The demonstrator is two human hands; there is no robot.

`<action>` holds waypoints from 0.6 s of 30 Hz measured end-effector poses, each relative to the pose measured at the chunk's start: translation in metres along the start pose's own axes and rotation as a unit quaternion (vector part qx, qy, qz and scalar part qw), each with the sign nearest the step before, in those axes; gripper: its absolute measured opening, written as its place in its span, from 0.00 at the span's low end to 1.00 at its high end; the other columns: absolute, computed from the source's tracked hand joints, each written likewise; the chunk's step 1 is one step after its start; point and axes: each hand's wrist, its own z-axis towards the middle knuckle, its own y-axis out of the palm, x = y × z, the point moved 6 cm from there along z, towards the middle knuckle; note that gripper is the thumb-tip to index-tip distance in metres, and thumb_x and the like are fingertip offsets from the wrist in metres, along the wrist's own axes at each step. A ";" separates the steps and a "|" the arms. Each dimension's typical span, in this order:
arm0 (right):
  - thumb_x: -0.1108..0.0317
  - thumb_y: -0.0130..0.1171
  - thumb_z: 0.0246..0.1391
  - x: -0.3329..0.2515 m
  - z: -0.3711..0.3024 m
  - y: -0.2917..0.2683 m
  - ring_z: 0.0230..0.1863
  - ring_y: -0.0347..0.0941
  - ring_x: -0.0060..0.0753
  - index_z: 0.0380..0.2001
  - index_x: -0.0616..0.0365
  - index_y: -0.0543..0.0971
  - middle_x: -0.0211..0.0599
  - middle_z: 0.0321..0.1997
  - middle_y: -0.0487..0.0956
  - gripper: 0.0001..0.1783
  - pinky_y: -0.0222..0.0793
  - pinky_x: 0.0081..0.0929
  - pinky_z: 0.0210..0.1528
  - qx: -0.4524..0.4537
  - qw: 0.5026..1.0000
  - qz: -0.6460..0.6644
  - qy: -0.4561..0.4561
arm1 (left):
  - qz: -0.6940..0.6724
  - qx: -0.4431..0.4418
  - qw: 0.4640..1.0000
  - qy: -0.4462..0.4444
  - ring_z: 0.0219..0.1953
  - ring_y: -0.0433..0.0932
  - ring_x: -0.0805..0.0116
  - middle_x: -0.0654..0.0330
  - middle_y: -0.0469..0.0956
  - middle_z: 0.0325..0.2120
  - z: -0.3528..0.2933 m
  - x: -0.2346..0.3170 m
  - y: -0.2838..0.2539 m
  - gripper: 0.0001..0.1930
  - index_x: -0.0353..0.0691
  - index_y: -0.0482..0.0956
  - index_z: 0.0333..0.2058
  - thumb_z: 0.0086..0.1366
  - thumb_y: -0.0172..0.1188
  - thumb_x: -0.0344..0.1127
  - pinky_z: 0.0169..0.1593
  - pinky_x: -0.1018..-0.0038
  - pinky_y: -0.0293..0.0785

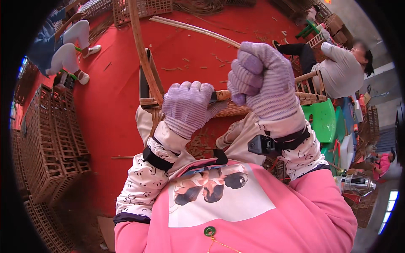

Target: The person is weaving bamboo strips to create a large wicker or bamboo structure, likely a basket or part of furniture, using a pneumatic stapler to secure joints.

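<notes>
Both my hands wear purple-and-white striped knit gloves. My left hand (187, 105) is closed over the rim of a woven wicker basket (235, 110) in my lap, its knuckles up. Raised just to the right, my right hand (263, 80) makes a fist around pale cane strips (195, 29), which stretch out to the upper left. A long bent wooden strip (143, 50) rises from the basket's left corner, beside my left hand. My hands and sleeves hide part of the basket.
Stacked slatted wicker crates (50, 143) stand at the left. A green plastic chair (321, 120) is close on my right. Cane offcuts lie scattered over the red floor (114, 84). One seated person (67, 46) is at the far left, another (337, 69) at the right.
</notes>
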 end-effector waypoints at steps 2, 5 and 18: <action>0.59 0.39 0.58 -0.001 -0.009 0.001 0.08 0.48 0.23 0.10 0.45 0.56 0.22 0.06 0.52 0.21 0.52 0.28 0.13 0.041 0.999 -0.016 -0.001 | -0.001 0.004 1.000 0.000 0.22 0.72 0.68 0.65 0.69 0.16 -0.003 -0.001 -0.002 0.20 0.47 0.71 0.22 0.46 0.61 0.58 0.27 0.67 0.65; 0.60 0.39 0.58 -0.006 -0.017 0.007 0.08 0.48 0.24 0.10 0.45 0.56 0.23 0.06 0.52 0.22 0.52 0.28 0.13 0.072 0.996 -0.056 -0.013 | 0.000 0.013 1.000 0.008 0.21 0.72 0.67 0.65 0.70 0.16 -0.004 0.002 -0.006 0.19 0.48 0.71 0.22 0.46 0.61 0.57 0.26 0.69 0.65; 0.62 0.47 0.51 0.010 0.111 -0.034 0.08 0.56 0.26 0.14 0.55 0.66 0.31 0.09 0.62 0.15 0.58 0.26 0.10 0.104 0.982 -0.151 0.048 | -0.052 0.012 0.998 0.041 0.26 0.74 0.70 0.67 0.74 0.25 -0.002 -0.001 -0.010 0.22 0.49 0.72 0.44 0.50 0.61 0.46 0.31 0.69 0.67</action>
